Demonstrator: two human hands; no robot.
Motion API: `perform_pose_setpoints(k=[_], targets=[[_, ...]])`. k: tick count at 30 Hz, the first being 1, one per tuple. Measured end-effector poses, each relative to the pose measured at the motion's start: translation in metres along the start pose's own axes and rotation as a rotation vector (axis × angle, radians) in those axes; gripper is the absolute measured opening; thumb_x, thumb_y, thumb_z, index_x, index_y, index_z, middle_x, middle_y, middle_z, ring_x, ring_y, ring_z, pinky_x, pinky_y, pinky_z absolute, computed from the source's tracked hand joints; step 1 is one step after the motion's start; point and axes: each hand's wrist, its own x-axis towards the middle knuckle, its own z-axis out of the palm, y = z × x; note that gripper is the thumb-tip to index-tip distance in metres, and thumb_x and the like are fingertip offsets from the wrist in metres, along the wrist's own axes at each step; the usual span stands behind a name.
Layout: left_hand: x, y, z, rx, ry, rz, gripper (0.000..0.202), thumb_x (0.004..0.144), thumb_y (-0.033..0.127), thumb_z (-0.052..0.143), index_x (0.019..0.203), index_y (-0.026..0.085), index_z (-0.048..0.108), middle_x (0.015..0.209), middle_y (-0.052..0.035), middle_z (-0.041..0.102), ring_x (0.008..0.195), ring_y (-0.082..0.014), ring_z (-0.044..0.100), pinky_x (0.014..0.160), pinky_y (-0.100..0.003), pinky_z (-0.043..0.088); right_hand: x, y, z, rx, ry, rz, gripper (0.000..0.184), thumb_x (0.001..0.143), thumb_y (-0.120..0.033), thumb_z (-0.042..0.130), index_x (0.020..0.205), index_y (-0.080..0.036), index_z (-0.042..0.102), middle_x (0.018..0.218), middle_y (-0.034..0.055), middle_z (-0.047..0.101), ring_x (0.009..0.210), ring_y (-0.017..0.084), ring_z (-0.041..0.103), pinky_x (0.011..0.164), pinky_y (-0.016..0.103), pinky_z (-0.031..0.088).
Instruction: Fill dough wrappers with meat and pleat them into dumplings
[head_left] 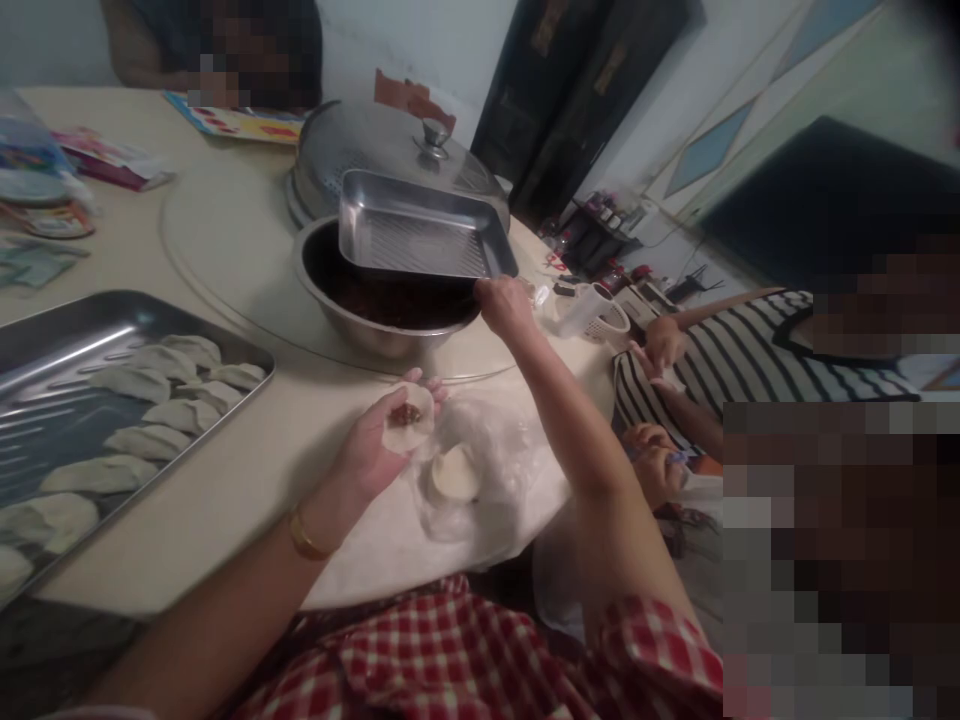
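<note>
My left hand (364,450) cradles a round dumpling wrapper (420,428) with a small dab of dark filling (406,414) on it. At the right rim of a metal bowl (375,335), the fingers of my right hand (504,303) are closed; what they grip is hidden. Dark filling (405,303) lies inside the bowl, partly covered by an empty steel tray (420,225) that rests tilted over the bowl. Below my right forearm, a stack of wrappers (454,474) sits on a clear plastic bag (502,470).
On the left, a large steel tray (255,385) holds several folded dumplings (146,440). A big lidded pan (375,140) stands behind the bowl on the turntable (202,240). One person (255,50) sits across the table; others, including one in a striped shirt (735,350), are at the right.
</note>
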Motion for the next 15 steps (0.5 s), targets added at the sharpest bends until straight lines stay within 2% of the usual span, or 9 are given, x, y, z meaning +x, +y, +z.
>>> perform_pose_setpoints(k=[3,6,8,10,15], targets=[[0.0,0.001,0.001,0.011,0.017,0.005,0.03,0.085,0.009,0.051,0.111,0.011,0.065,0.1,-0.0131,0.073,0.088,-0.0206,0.072,0.073,-0.027,0.059,-0.007,0.003,-0.001,0.08,0.064,-0.03,0.028,0.094,-0.021,0.043,0.1,-0.017,0.07,0.095,0.011,0.072,0.09,0.023,0.062,0.079,0.031,0.044],[0.0,0.002,0.002,0.026,0.018,0.002,0.024,0.085,0.012,0.051,0.105,0.01,0.065,0.102,-0.0144,0.072,0.089,-0.0223,0.071,0.073,-0.028,0.059,-0.037,0.012,-0.004,0.205,0.309,-0.018,0.03,0.096,-0.024,0.042,0.11,-0.017,0.067,0.109,0.0108,0.07,0.103,0.023,0.06,0.091,0.033,0.044],[-0.001,0.002,0.003,0.031,0.024,-0.004,0.022,0.087,0.015,0.049,0.1,0.01,0.066,0.101,-0.0145,0.072,0.089,-0.0228,0.071,0.073,-0.029,0.06,-0.071,0.02,-0.005,0.292,0.459,0.042,0.03,0.096,-0.024,0.041,0.111,-0.018,0.066,0.112,0.0108,0.07,0.104,0.022,0.06,0.094,0.035,0.045],[-0.002,0.001,0.004,0.034,0.039,-0.014,0.022,0.088,0.017,0.047,0.097,0.009,0.066,0.097,-0.0142,0.072,0.088,-0.0226,0.071,0.075,-0.03,0.06,-0.114,0.029,-0.005,0.367,0.549,0.116,0.03,0.096,-0.027,0.04,0.11,-0.019,0.066,0.109,0.0106,0.07,0.099,0.021,0.061,0.091,0.036,0.047],[-0.004,-0.007,0.007,0.114,0.05,-0.023,0.03,0.085,0.026,0.049,0.104,0.009,0.065,0.103,-0.018,0.072,0.106,-0.029,0.067,0.083,-0.035,0.059,-0.215,0.047,0.008,0.378,0.665,0.41,0.032,0.097,-0.034,0.037,0.111,-0.019,0.062,0.095,0.0085,0.072,0.092,0.019,0.062,0.086,0.036,0.051]])
